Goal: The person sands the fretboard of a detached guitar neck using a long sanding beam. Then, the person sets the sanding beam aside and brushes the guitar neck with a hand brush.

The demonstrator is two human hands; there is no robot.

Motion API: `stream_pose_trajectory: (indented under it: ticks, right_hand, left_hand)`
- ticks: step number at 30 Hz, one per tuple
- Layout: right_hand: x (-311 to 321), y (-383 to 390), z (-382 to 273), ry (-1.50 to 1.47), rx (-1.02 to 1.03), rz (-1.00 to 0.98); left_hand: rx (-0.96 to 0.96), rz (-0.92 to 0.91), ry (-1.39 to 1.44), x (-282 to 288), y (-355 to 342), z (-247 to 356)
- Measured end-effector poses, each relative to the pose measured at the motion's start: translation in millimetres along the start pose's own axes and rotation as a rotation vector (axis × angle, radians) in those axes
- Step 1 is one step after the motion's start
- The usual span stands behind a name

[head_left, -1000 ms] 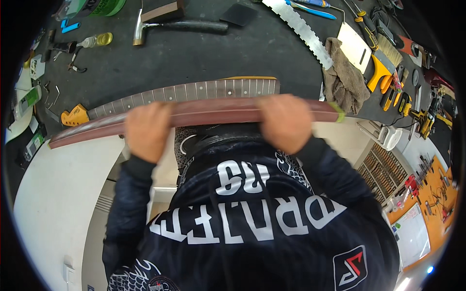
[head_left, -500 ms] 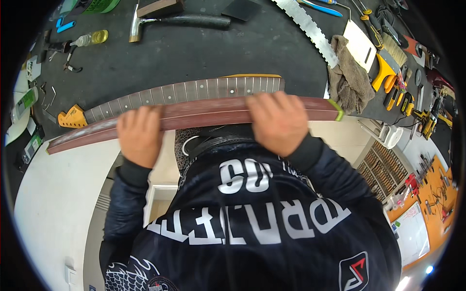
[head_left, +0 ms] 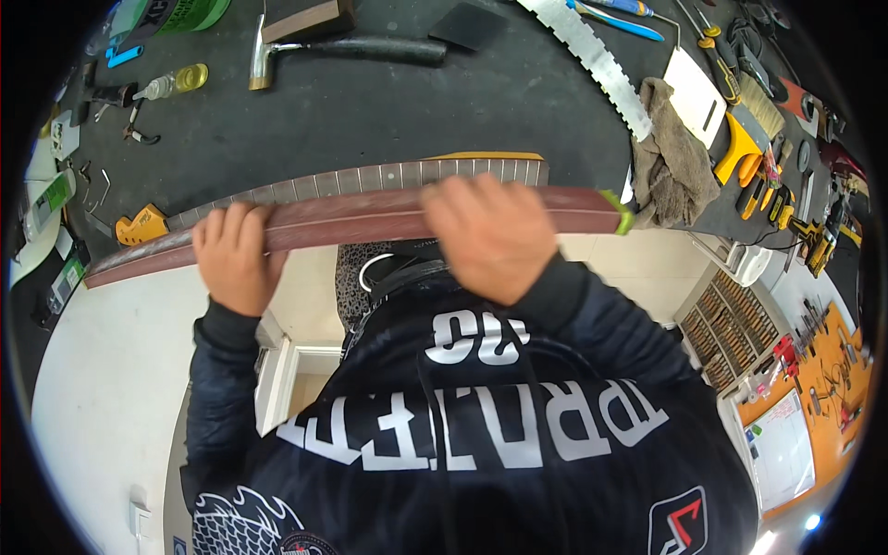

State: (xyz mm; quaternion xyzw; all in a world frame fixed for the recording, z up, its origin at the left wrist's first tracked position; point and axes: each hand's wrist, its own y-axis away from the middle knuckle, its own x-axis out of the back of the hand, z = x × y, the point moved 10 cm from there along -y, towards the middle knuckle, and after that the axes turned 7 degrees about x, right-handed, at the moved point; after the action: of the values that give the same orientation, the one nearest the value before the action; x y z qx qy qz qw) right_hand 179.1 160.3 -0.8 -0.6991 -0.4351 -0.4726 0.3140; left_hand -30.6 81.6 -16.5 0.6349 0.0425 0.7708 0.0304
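A long reddish-brown sanding beam (head_left: 347,220) with whitish dust on its top and a yellow-green right end lies along the near edge of the bench. My left hand (head_left: 236,259) is closed over its left part, fingers on the far side. Farther right, my right hand (head_left: 495,239) wraps over the same beam, slightly blurred. Directly behind and partly under it is a guitar neck (head_left: 370,178) with a dark fretted fingerboard. Its yellow-orange headstock (head_left: 141,226) shows at the left; the beam hides the near side of the fingerboard.
Across the dark bench (head_left: 370,116) lie a hammer (head_left: 361,50), a dark block (head_left: 307,20) and a notched metal straightedge (head_left: 592,65). A brown cloth (head_left: 675,166) sits at the right beside a yellow-handled brush (head_left: 738,148) and screwdrivers. A small bottle (head_left: 176,81) lies at left.
Both hands and the beam have shifted left along the neck. The beam now covers more of the fingerboard's left part. Both hands keep their hold.
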Motion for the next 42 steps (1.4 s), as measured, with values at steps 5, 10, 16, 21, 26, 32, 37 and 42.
stream_pose_trajectory:
  ticks: [5,10,16,21,26,32,37,42]
  right_hand:
    - [32.2,66.7,85.0,0.052,-0.033,-0.050]
    - [9.8,6.2,15.3,0.042,-0.016,0.020]
    - [29.4,43.3,80.6,0.033,-0.037,-0.099]
    - [17.8,15.0,47.4,0.043,-0.054,-0.040]
    - [12.5,-4.3,36.4,0.015,-0.017,-0.002]
    - [31.2,40.8,84.7,0.081,-0.062,-0.081]
    - [7.8,-15.7,7.3,0.003,-0.027,0.001]
    - [38.0,67.3,90.5,0.051,-0.041,-0.078]
  left_hand:
    - [-0.015,-0.042,0.051,-8.3,-39.8,110.7]
    - [0.004,-0.009,-0.012,-2.2,-9.3,14.7]
    - [0.010,-0.037,0.057,2.8,-50.1,90.0]
    - [0.003,-0.030,-0.045,0.6,-43.1,42.0]
    - [-0.010,0.018,-0.004,2.3,-32.8,17.6]
    - [-0.013,-0.068,0.027,-2.5,-62.5,90.6]
    - [-0.003,0.008,-0.025,9.5,-24.6,-3.2]
    - [-0.047,0.090,0.051,-3.6,-54.5,128.1]
